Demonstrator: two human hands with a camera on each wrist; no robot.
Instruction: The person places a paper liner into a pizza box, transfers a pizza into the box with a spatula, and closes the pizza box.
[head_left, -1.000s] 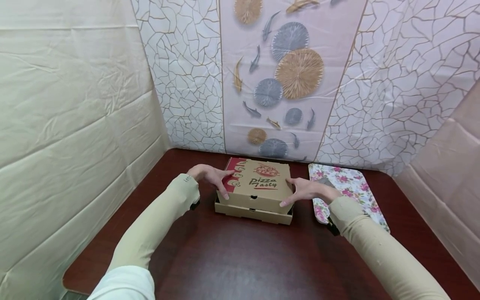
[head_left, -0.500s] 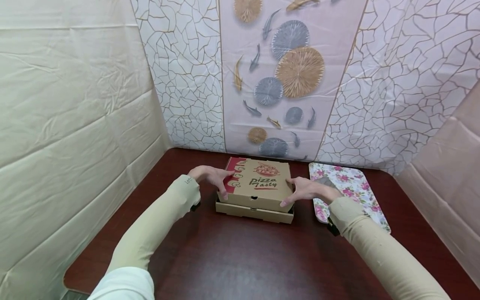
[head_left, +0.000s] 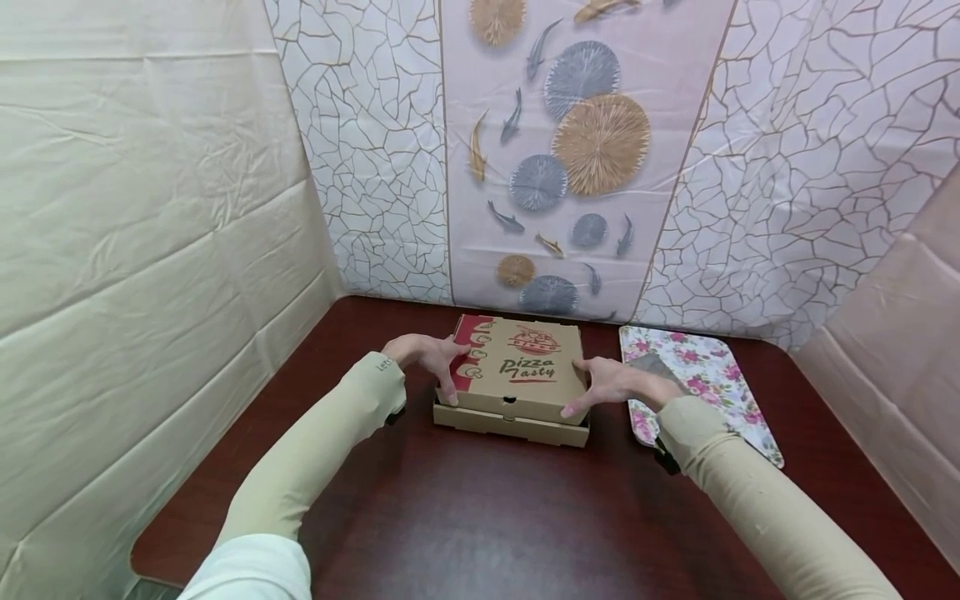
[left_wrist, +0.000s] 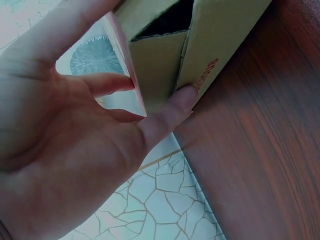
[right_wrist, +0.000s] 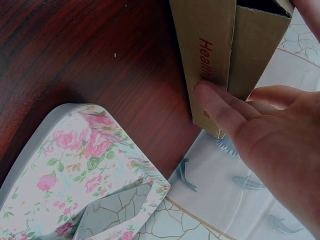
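A cardboard pizza box [head_left: 528,367] with a red left strip and "Pizza Tasty" on its lid sits toward the back of the table. The lid lies over the lower tray [head_left: 510,427], whose front wall sticks out below it. My left hand [head_left: 431,360] holds the box's left side, thumb near the front corner. In the left wrist view a fingertip rests by red lettering on the side wall, and a dark gap shows at the corner. On the opposite side, my right hand [head_left: 611,382] grips the box, with fingers against the printed side wall [right_wrist: 205,60].
A floral board [head_left: 693,375] with a cut-out handle lies on the table at right, partly behind my right wrist. The dark red wooden table [head_left: 480,517] meets a patterned cloth backdrop [head_left: 547,167] behind the box, and pale cloth walls flank it.
The lid's front edge has come down slightly over the tray, with both hands still at its sides. The board stays in place.
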